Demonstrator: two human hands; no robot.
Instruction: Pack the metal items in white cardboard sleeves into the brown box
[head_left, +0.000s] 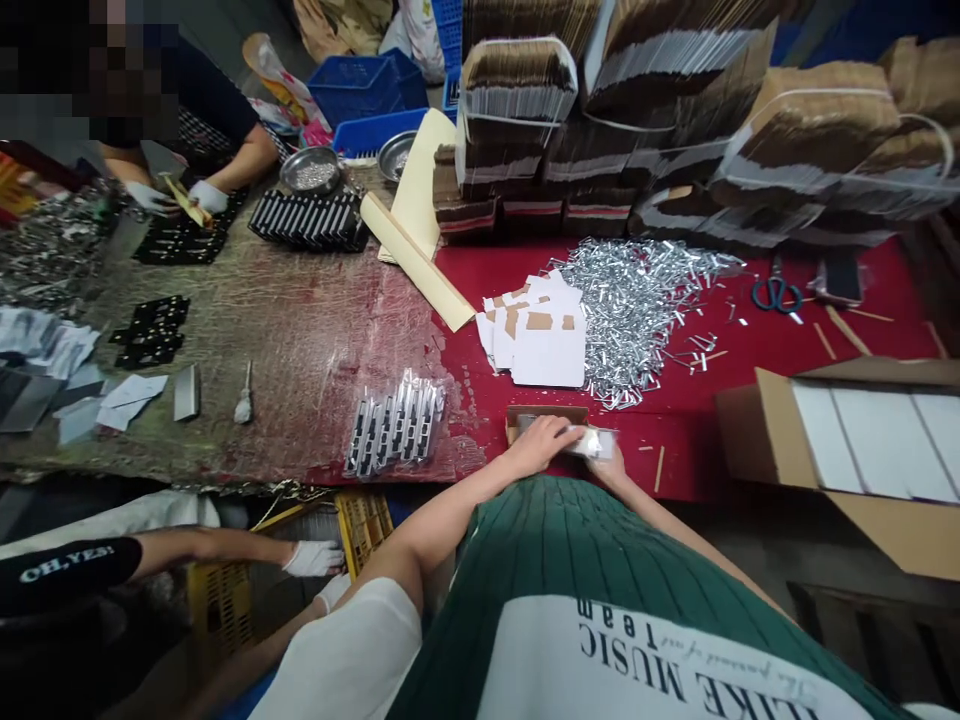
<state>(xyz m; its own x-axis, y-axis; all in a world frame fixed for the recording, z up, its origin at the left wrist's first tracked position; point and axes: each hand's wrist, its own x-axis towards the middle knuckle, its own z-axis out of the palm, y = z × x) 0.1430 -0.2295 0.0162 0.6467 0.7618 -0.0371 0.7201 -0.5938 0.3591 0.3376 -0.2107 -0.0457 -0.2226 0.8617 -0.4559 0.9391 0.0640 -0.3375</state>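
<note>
Close to my body at the table's front edge is a small brown cardboard box (551,412), its inside partly covered by my arm and fingers. My left hand (541,443) lies over the box, closed, with its fingertips on a shiny plastic-wrapped packet (598,444). The packet's contents are too blurred to make out. My right hand (611,468) grips the packet's right end from below, its fingers mostly hidden. Just beyond are white cards (549,350) with brown torn patches and a pile of small bent metal pieces (630,310).
On the left are rows of wrapped parts (394,425) and a brush (244,395). An open carton (772,425) of white boxes stands at right, near scissors (777,290). Cardboard stacks (517,110) line the back. Two co-workers' gloved hands (206,197) show at left.
</note>
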